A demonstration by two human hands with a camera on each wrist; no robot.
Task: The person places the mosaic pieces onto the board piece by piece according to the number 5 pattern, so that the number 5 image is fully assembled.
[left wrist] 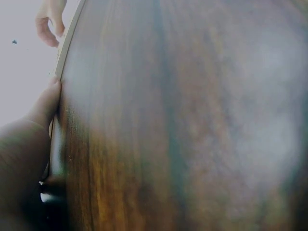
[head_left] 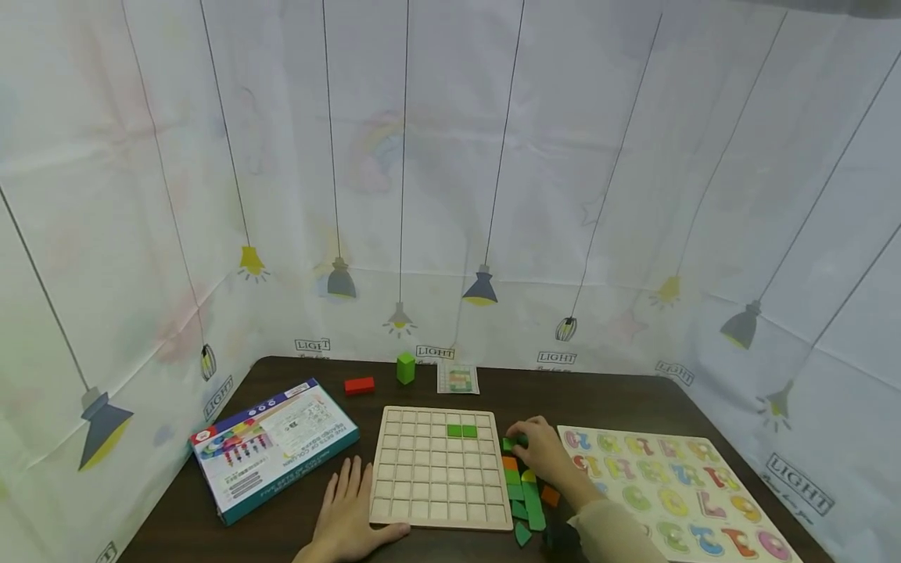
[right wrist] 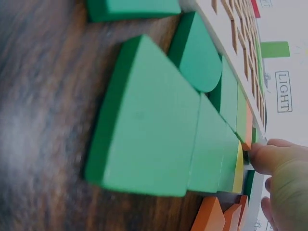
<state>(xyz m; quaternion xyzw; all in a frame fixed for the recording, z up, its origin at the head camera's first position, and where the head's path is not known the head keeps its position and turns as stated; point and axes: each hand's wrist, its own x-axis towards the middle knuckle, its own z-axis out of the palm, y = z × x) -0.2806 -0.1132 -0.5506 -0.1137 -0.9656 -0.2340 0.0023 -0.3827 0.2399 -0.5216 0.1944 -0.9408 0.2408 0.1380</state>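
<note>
A wooden grid board (head_left: 415, 491) lies on the table with two green squares (head_left: 461, 431) set in its upper right cells. Spread flat at its lower left corner, my left hand (head_left: 346, 512) has its thumb along the near edge. My right hand (head_left: 542, 452) is right of the board, fingers curled and pinching a small green block (head_left: 507, 444) at the far end of a row of blocks. That row holds green pieces (right wrist: 149, 120), an orange one (head_left: 510, 464) and a yellow one (right wrist: 238, 168). The fingers hide part of the pinched block.
A boxed set (head_left: 281, 446) lies at the left. Beyond the board are a red block (head_left: 359, 385), an upright green block (head_left: 405, 369) and a pattern card (head_left: 458, 378). A letter puzzle board (head_left: 655, 477) fills the right, with orange blocks (head_left: 551, 496) beside it.
</note>
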